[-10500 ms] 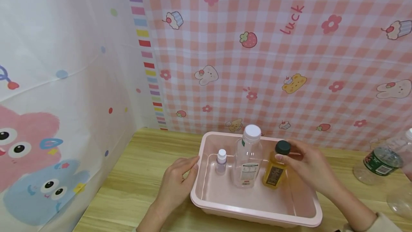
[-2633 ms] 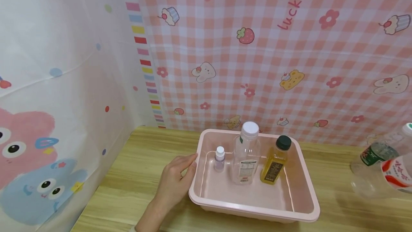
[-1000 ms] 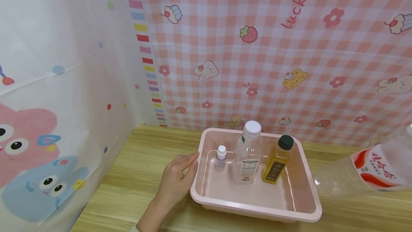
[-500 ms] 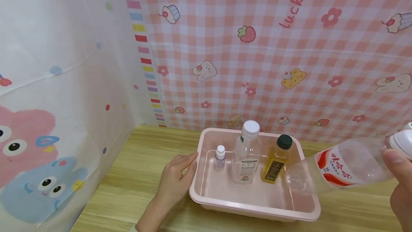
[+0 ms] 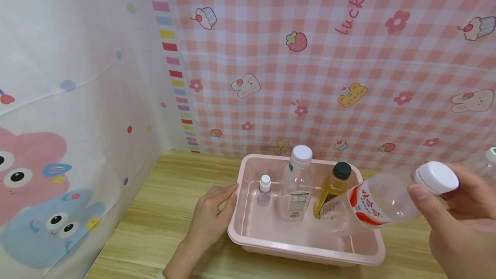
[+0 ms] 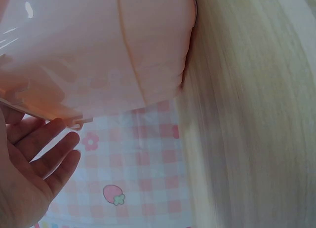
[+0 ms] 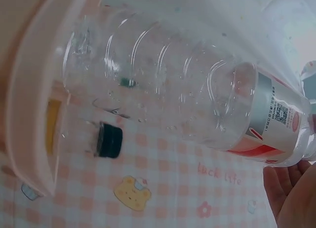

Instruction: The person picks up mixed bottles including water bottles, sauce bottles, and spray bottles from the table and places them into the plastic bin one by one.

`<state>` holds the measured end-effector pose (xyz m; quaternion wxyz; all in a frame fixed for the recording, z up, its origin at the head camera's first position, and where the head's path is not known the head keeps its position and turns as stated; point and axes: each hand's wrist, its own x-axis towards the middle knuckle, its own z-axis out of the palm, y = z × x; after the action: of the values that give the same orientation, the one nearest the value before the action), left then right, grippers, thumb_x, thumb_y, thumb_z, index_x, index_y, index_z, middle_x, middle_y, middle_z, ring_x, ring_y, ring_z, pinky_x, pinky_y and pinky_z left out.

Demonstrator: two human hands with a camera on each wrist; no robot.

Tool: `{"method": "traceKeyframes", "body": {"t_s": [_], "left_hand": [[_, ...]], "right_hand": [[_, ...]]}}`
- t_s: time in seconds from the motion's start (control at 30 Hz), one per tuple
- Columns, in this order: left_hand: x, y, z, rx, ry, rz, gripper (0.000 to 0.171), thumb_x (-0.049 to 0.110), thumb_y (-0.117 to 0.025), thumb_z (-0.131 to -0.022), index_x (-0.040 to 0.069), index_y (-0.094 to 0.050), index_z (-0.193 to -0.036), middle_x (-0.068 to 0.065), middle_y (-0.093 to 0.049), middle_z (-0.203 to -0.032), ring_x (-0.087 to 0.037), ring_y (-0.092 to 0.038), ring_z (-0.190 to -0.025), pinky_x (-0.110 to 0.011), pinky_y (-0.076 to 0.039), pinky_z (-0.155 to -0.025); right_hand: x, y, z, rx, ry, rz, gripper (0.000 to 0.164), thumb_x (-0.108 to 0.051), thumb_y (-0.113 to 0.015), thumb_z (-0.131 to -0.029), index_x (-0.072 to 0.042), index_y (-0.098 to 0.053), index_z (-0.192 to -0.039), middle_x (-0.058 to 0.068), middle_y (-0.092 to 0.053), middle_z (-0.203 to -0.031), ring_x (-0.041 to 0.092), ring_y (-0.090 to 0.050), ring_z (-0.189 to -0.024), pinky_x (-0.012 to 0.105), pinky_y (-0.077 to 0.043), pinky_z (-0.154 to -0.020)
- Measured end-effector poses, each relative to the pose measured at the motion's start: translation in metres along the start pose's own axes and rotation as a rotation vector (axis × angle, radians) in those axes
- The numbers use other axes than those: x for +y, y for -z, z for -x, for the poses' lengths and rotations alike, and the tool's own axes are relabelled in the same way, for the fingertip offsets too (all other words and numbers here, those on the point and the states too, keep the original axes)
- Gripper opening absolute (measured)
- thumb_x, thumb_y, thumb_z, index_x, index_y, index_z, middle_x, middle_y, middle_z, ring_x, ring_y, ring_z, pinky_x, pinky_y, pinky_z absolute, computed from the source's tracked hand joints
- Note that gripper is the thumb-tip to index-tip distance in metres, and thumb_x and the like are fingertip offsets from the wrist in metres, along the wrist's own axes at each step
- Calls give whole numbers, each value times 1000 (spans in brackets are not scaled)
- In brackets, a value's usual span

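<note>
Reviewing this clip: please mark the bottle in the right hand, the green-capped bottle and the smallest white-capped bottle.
Red-and-white-labelled bottle (image 5: 367,206): head view, on its label.
Green-capped bottle (image 5: 335,186): head view, on its amber body.
Small white-capped bottle (image 5: 265,196): head view, on its body.

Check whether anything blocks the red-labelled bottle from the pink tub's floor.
Nothing visible blocks the near part of the pink tub; behind the red-labelled bottle, the dark-capped bottle stands and might crowd it.

Homey rm — cartoon cloth (image 5: 325,72), tbl (image 5: 135,231).
</note>
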<state>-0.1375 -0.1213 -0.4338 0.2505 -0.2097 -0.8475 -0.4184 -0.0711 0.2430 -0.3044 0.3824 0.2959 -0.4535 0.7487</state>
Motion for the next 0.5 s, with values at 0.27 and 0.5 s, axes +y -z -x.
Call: {"method": "traceKeyframes", "body": {"t_s": [0.27,0.5], "left_hand": [[0,0,0,0,-1,0,27,6,-71,-96,3,-78,-121,-5,-77,-118,-18,-72,-107,-41,-61,-92],[0,-1,0,0,-1,7,27,6,-70,-96,2,-78,-121,-6,-77,-119,-18,-72,-107,-41,-61,-91]], "right_hand": [[12,-22,14,-60,32,280,42,16,-85,-76,32,-60,-106,16,-74,-102,18,-70,-88,18,-57,-83],[23,-30,28,-109,-21,474,46,3,-91,-78,25,-65,-109,9,-76,-108,15,-69,-98,16,-56,-88]]}}
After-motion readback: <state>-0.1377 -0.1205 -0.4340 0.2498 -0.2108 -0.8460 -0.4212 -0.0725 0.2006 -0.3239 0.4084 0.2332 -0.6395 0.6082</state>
